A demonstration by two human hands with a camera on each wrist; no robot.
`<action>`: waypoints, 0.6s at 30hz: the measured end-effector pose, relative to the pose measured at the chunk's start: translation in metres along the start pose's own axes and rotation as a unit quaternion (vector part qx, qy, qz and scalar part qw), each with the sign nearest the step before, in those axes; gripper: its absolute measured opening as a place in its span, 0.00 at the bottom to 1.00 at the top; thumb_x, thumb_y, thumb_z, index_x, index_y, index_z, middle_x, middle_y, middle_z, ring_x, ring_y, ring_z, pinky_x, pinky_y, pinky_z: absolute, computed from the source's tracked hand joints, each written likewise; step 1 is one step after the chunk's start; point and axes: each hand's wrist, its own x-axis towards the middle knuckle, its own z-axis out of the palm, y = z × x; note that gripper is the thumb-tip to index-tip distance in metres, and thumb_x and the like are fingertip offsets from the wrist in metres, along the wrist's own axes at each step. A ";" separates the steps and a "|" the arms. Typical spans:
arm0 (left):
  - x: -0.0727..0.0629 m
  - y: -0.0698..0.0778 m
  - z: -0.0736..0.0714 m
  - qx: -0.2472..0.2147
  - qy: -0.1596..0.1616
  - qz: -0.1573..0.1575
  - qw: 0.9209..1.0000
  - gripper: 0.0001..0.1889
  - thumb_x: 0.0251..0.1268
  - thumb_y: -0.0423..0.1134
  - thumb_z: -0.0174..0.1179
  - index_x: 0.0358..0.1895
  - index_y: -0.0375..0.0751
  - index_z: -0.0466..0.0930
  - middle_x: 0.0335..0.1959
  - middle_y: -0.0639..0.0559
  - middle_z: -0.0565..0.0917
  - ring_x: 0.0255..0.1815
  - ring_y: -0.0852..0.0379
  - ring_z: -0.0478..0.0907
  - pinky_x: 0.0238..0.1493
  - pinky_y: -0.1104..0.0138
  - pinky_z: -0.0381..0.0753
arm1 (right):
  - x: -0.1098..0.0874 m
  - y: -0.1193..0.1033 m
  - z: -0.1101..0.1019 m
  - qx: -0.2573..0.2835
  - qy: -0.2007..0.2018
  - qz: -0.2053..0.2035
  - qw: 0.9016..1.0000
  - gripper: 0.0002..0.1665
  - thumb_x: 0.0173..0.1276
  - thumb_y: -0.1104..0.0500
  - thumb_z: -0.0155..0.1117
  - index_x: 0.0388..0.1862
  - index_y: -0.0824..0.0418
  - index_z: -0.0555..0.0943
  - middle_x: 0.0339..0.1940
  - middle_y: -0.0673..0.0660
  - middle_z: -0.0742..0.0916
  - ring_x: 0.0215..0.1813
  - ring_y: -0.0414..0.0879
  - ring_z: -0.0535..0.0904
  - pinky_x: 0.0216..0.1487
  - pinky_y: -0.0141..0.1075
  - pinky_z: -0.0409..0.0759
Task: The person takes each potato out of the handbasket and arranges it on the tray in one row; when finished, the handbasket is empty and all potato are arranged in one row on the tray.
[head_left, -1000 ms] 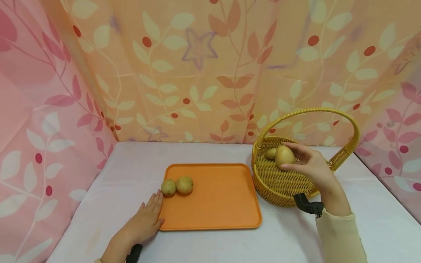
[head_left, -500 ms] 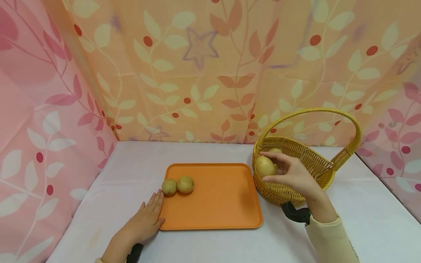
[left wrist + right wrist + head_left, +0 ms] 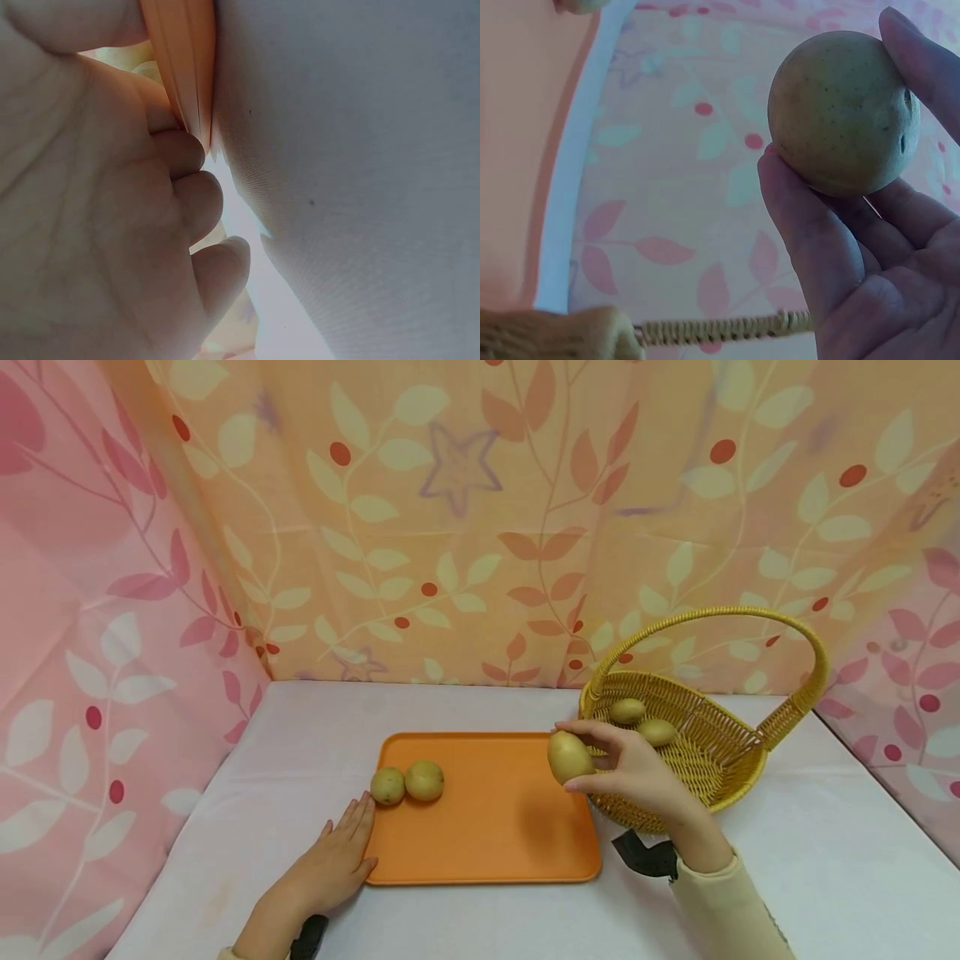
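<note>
The fingers of my right hand pinch a potato in the air, right of the frame's centre, at the orange tray's upper right corner. My left hand, lower left, lies relaxed, touching the tray's left edge beside two potatoes. Two more potatoes sit in the basket at right.

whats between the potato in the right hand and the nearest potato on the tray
No object: in the head view, only bare surface of the orange tray shows between the held potato in the right hand and the nearest tray potato.
</note>
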 end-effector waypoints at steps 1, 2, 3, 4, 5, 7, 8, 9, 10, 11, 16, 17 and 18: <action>0.000 0.000 0.000 0.000 0.001 0.001 1.000 0.37 0.65 0.37 0.57 0.69 0.19 0.50 0.72 0.28 0.50 0.72 0.33 0.47 0.63 0.35 0.50 | 0.001 0.001 0.002 0.006 -0.004 -0.001 1.000 0.41 0.50 0.67 0.75 0.64 0.69 0.70 0.62 0.67 0.74 0.51 0.46 0.80 0.44 0.38 0.82; 0.000 0.000 0.000 0.001 0.002 0.002 1.000 0.37 0.65 0.37 0.57 0.69 0.19 0.50 0.72 0.28 0.50 0.72 0.33 0.47 0.63 0.35 0.50 | 0.003 0.002 0.004 0.011 -0.008 -0.002 1.000 0.41 0.50 0.67 0.75 0.64 0.69 0.70 0.62 0.67 0.74 0.51 0.46 0.80 0.45 0.38 0.81; 0.000 0.000 0.000 0.001 0.002 0.003 1.000 0.37 0.65 0.37 0.57 0.69 0.19 0.50 0.72 0.28 0.50 0.72 0.33 0.47 0.63 0.35 0.50 | 0.004 0.002 0.006 0.015 -0.012 -0.002 1.000 0.41 0.50 0.67 0.75 0.64 0.70 0.70 0.62 0.67 0.74 0.51 0.47 0.80 0.45 0.39 0.81; 0.000 0.000 0.000 0.001 0.002 0.003 1.000 0.37 0.65 0.37 0.57 0.69 0.19 0.50 0.72 0.28 0.50 0.72 0.33 0.47 0.63 0.35 0.50 | 0.005 0.003 0.009 0.018 -0.015 -0.002 1.000 0.41 0.50 0.67 0.75 0.63 0.69 0.70 0.61 0.67 0.75 0.52 0.48 0.80 0.45 0.38 0.81; 0.000 0.000 0.000 0.000 0.002 0.003 1.000 0.37 0.65 0.37 0.57 0.69 0.19 0.50 0.72 0.28 0.50 0.72 0.33 0.47 0.63 0.35 0.50 | 0.007 0.004 0.011 0.023 -0.018 0.001 1.000 0.41 0.50 0.67 0.75 0.64 0.69 0.70 0.61 0.66 0.75 0.52 0.48 0.79 0.45 0.38 0.81; -0.001 0.000 0.000 0.000 0.000 0.001 1.000 0.37 0.65 0.37 0.57 0.69 0.20 0.50 0.72 0.29 0.50 0.72 0.33 0.46 0.63 0.36 0.49 | 0.009 0.006 0.015 0.030 -0.022 0.010 0.999 0.40 0.50 0.66 0.75 0.64 0.68 0.71 0.61 0.65 0.76 0.53 0.51 0.79 0.46 0.38 0.81; -0.001 0.000 -0.001 0.000 -0.001 0.001 1.000 0.37 0.66 0.37 0.57 0.69 0.20 0.50 0.72 0.29 0.50 0.72 0.34 0.46 0.63 0.36 0.49 | 0.009 0.007 0.016 0.032 -0.023 0.015 0.999 0.40 0.50 0.65 0.75 0.64 0.67 0.71 0.61 0.64 0.76 0.53 0.52 0.79 0.46 0.38 0.81; 0.000 0.000 -0.001 -0.002 -0.001 0.001 1.000 0.37 0.66 0.38 0.57 0.69 0.20 0.49 0.72 0.29 0.49 0.72 0.34 0.46 0.63 0.36 0.49 | 0.010 0.008 0.018 0.034 -0.025 0.021 0.999 0.40 0.50 0.65 0.75 0.64 0.66 0.71 0.61 0.64 0.76 0.53 0.52 0.79 0.46 0.38 0.81; 0.000 0.001 -0.001 -0.003 -0.002 0.000 1.000 0.37 0.66 0.38 0.57 0.69 0.20 0.49 0.72 0.29 0.49 0.72 0.34 0.46 0.63 0.36 0.49 | 0.011 0.010 0.020 0.034 -0.026 0.027 0.999 0.40 0.50 0.64 0.76 0.64 0.66 0.71 0.61 0.63 0.76 0.53 0.53 0.78 0.46 0.38 0.81; 0.000 0.001 -0.001 -0.003 -0.003 0.000 1.000 0.37 0.66 0.38 0.57 0.69 0.20 0.49 0.72 0.29 0.49 0.72 0.34 0.46 0.64 0.36 0.49 | 0.012 0.011 0.022 0.034 -0.027 0.029 0.999 0.40 0.50 0.64 0.76 0.64 0.66 0.71 0.61 0.64 0.76 0.54 0.54 0.78 0.46 0.38 0.81; -0.001 0.002 -0.003 -0.005 -0.005 -0.003 1.000 0.37 0.66 0.38 0.57 0.69 0.20 0.49 0.72 0.29 0.49 0.72 0.34 0.46 0.64 0.36 0.49 | 0.019 0.020 0.032 0.021 -0.027 0.035 0.999 0.40 0.50 0.65 0.76 0.63 0.66 0.72 0.60 0.64 0.76 0.55 0.54 0.77 0.48 0.38 0.80; -0.001 0.003 -0.003 -0.006 -0.006 -0.004 1.000 0.37 0.66 0.37 0.57 0.69 0.20 0.49 0.72 0.29 0.49 0.72 0.34 0.46 0.64 0.36 0.48 | 0.021 0.022 0.034 0.020 -0.027 0.034 0.999 0.40 0.50 0.65 0.76 0.63 0.67 0.72 0.60 0.64 0.77 0.54 0.54 0.77 0.48 0.38 0.80; -0.001 0.003 -0.003 -0.008 -0.006 -0.004 1.000 0.37 0.66 0.37 0.57 0.69 0.20 0.49 0.72 0.29 0.49 0.72 0.34 0.46 0.64 0.36 0.48 | 0.024 0.024 0.036 0.019 -0.026 0.034 0.999 0.39 0.50 0.65 0.76 0.62 0.67 0.72 0.60 0.64 0.77 0.54 0.54 0.77 0.49 0.38 0.80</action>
